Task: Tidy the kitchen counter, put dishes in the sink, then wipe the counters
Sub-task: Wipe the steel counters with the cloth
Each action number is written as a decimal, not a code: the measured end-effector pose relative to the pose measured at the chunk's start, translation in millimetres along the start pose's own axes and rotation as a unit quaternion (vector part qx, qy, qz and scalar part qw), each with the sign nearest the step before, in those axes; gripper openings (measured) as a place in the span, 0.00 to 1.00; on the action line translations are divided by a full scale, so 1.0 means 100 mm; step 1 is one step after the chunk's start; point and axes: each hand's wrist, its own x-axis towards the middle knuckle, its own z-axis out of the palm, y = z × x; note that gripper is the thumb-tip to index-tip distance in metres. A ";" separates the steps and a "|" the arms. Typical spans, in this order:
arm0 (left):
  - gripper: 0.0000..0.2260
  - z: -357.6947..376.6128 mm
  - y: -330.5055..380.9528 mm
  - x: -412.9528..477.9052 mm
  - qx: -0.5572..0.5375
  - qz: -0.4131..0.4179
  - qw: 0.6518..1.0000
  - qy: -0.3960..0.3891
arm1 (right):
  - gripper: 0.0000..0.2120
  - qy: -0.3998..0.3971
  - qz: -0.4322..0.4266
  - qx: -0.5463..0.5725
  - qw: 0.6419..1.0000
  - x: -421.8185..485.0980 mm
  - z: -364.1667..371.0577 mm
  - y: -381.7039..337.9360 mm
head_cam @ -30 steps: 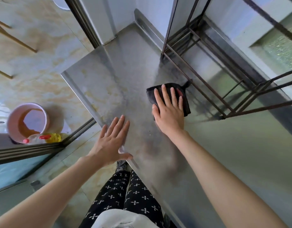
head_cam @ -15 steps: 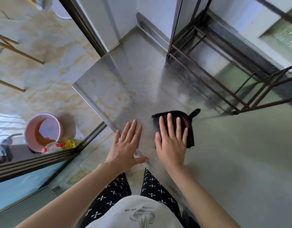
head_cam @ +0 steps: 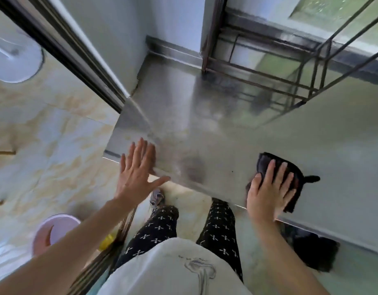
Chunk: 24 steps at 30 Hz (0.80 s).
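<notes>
1 stainless steel counter (head_cam: 226,135) carries 1 black cloth (head_cam: 264,161) near its front edge and 1 wire rack (head_cam: 269,81) at the back, cut off at the frame. The right hand (head_cam: 269,194) lies flat on the cloth with its fingers straight. The left hand (head_cam: 137,177), fingers spread, holds nothing at the counter's corner; contact is unclear. 1 pink bucket (head_cam: 56,224) is partly hidden by the left arm.

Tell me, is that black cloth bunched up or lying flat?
Lying flat: the black cloth is pressed against the steel counter, near its front edge, under the open right hand.
</notes>
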 end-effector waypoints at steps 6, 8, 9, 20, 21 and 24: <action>0.48 -0.07 -0.62 0.14 0.035 0.018 0.999 -0.020 | 0.27 -0.039 -0.051 -0.002 0.998 -0.75 0.26 -0.97; 0.47 -0.05 -0.64 0.14 0.045 0.030 0.998 -0.018 | 0.26 -0.046 -0.124 -0.030 0.991 -0.74 0.28 -0.95; 0.47 -0.04 -0.64 0.14 0.043 0.031 0.998 -0.017 | 0.26 -0.040 -0.148 -0.047 0.987 -0.70 0.27 -0.86; 0.44 -0.02 -0.69 0.16 -0.004 0.051 0.999 -0.004 | 0.27 0.017 -0.001 0.014 1.000 -0.88 0.43 -1.53; 0.43 -0.02 -0.71 0.16 -0.021 0.060 0.998 0.004 | 0.27 0.008 -0.068 0.005 0.998 -1.00 0.48 -1.72; 0.40 -0.09 -0.89 0.18 -0.080 0.073 0.993 0.036 | 0.26 -0.025 -0.243 -0.043 0.969 -1.10 0.54 -1.88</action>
